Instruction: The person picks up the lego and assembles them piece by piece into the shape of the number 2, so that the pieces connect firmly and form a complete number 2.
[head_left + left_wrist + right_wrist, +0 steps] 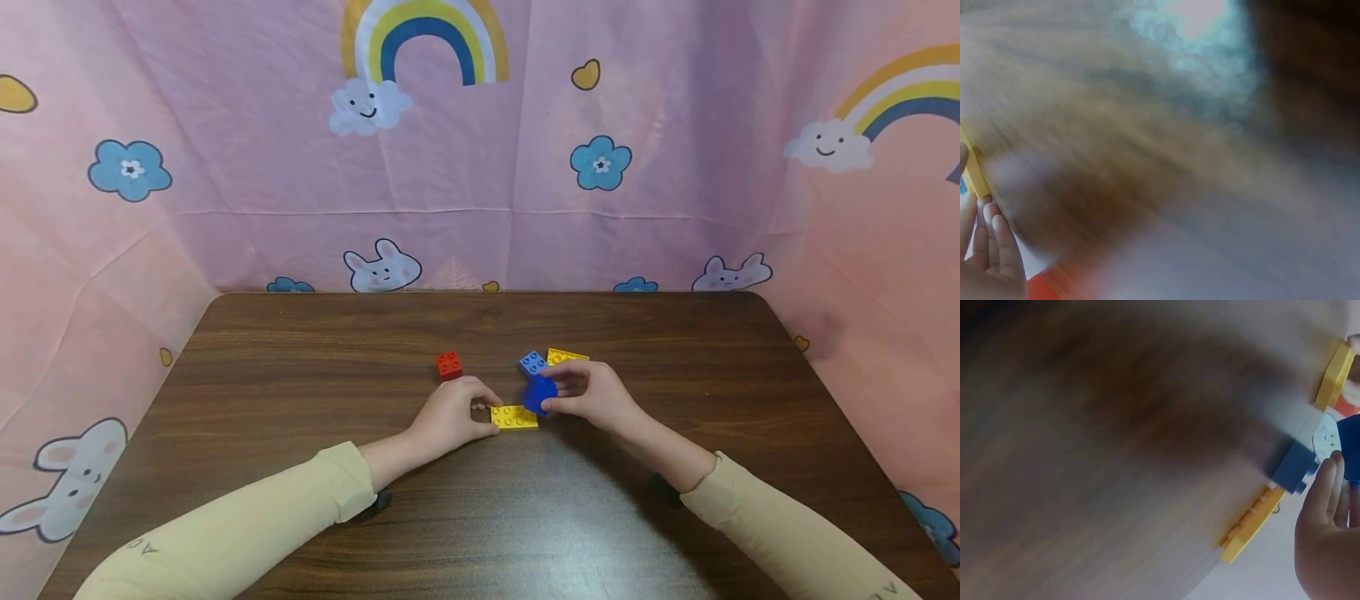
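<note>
My left hand (452, 415) pinches the left end of a yellow eight-stud building brick (513, 418) lying on the table. In the left wrist view that brick (975, 169) shows at the left edge, between thumb and fingers. Just above its right end, my right hand (598, 397) holds a dark blue brick (537, 396) between thumb and fingertips, tilted. The right wrist view catches only part of this blue brick (1350, 447) at its right edge. Whether the two bricks touch, I cannot tell.
Behind my right hand lie a lighter blue brick (532, 363) and a second yellow brick (567, 357), close together. A red four-stud brick (449, 365) sits beyond my left hand. A printed pink curtain (480, 167) surrounds the wooden table (315, 358).
</note>
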A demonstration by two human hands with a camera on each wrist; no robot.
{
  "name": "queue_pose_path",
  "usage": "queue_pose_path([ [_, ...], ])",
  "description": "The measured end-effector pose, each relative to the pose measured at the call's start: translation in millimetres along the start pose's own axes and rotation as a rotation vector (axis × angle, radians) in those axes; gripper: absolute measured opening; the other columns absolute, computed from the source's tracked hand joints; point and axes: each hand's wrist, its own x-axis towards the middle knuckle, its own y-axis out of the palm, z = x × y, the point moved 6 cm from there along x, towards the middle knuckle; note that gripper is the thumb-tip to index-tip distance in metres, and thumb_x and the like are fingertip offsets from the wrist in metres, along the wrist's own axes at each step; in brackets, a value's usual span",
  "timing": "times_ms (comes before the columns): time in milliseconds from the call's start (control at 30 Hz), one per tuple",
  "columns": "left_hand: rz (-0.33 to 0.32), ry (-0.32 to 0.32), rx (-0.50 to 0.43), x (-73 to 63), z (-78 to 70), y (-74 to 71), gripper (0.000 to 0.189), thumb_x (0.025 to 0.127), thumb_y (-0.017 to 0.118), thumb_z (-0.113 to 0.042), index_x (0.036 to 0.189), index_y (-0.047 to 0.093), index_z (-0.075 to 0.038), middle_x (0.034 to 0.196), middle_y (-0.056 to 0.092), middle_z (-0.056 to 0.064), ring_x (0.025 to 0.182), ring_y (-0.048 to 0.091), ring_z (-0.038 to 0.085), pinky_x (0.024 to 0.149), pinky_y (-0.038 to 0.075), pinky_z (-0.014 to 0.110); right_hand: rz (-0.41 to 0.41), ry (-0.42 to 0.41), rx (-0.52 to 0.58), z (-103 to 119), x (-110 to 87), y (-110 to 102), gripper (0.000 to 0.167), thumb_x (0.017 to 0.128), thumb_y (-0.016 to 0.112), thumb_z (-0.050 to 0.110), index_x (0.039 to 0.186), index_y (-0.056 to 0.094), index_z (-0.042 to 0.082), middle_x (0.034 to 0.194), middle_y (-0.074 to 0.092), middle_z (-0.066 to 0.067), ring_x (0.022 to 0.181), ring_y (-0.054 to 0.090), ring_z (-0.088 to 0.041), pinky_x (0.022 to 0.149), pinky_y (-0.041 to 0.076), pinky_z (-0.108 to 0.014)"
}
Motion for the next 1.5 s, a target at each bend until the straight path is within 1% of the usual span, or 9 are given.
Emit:
queue_pose_path([
  [200,-0.004,0.034,0.007,0.1,-0.4,-0.3,0.027,0.081,0.094,-0.015,0.104,0.081,-0.01,0.101,0.077,0.002,0.092,0.068,0.015,0.082,0.058,0.028,0.015,-0.047,0.028,5,1.2,13,0.04,0.09,0.085,0.007,0.126,0.073,-0.001,0.119,0.075,-0.023,0.104,0.076,-0.03,0.093,0.066,-0.045],
  [400,0.006,0.046,0.014,1.2,2.5,-0.8,0.029,0.08,0.095,-0.015,0.105,0.082,-0.01,0.102,0.077,0.002,0.093,0.068,0.015,0.082,0.058,0.028,-0.005,-0.12,-0.028,12,1.4,21,0.037,0.087,0.088,0.008,0.122,0.077,0.003,0.117,0.077,-0.02,0.101,0.077,-0.029,0.088,0.067,-0.041],
  [500,0.009,0.057,0.014,2.3,3.1,-1.3,0.031,0.079,0.095,-0.014,0.106,0.082,-0.009,0.102,0.078,0.002,0.093,0.069,0.016,0.083,0.059,0.029,-0.023,-0.138,-0.053,15,1.0,23,0.037,0.086,0.089,0.009,0.121,0.078,0.006,0.116,0.078,-0.017,0.1,0.077,-0.028,0.087,0.067,-0.041],
  [567,0.006,0.07,0.02,2.7,3.4,-1.6,0.032,0.078,0.096,-0.014,0.106,0.081,-0.008,0.102,0.078,0.003,0.093,0.07,0.017,0.082,0.059,0.028,-0.029,-0.158,-0.07,18,1.2,24,0.037,0.085,0.09,0.009,0.121,0.078,0.006,0.115,0.078,-0.017,0.099,0.077,-0.028,0.088,0.067,-0.042],
  [767,-0.006,0.108,0.013,3.9,5.6,-2.4,0.034,0.075,0.097,-0.012,0.105,0.081,-0.006,0.102,0.079,0.005,0.09,0.071,0.017,0.08,0.059,0.026,-0.041,-0.178,-0.083,23,1.4,28,0.038,0.083,0.091,0.007,0.118,0.077,0.003,0.111,0.078,-0.017,0.097,0.076,-0.029,0.087,0.067,-0.045],
  [933,-0.012,0.106,0.004,4.3,5.4,-3.2,0.035,0.074,0.098,-0.011,0.103,0.081,-0.005,0.101,0.079,0.007,0.089,0.072,0.018,0.079,0.059,0.024,-0.039,-0.187,-0.123,23,2.9,31,0.039,0.082,0.092,0.009,0.118,0.077,0.004,0.111,0.078,-0.015,0.097,0.076,-0.028,0.086,0.066,-0.043],
  [1200,0.0,0.069,0.008,5.3,4.2,-3.1,0.035,0.075,0.098,-0.012,0.103,0.08,-0.003,0.102,0.079,0.008,0.089,0.072,0.017,0.079,0.06,0.025,-0.038,-0.238,-0.154,27,2.8,38,0.04,0.081,0.092,0.007,0.117,0.076,0.006,0.115,0.077,-0.012,0.1,0.076,-0.026,0.088,0.066,-0.041],
  [1333,0.002,0.058,0.006,4.8,4.3,-3.3,0.036,0.075,0.098,-0.012,0.104,0.079,-0.002,0.103,0.079,0.008,0.089,0.072,0.017,0.079,0.06,0.026,-0.04,-0.255,-0.176,30,1.8,41,0.04,0.081,0.093,0.009,0.117,0.076,0.007,0.116,0.077,-0.01,0.102,0.076,-0.025,0.091,0.065,-0.042],
  [1500,0.004,0.059,0.0,3.7,4.6,-3.8,0.038,0.075,0.098,-0.013,0.106,0.079,-0.002,0.104,0.079,0.009,0.089,0.072,0.017,0.08,0.061,0.026,-0.041,-0.274,-0.195,32,1.4,44,0.04,0.08,0.094,0.01,0.116,0.076,0.008,0.115,0.077,-0.009,0.107,0.076,-0.026,0.097,0.064,-0.044],
])
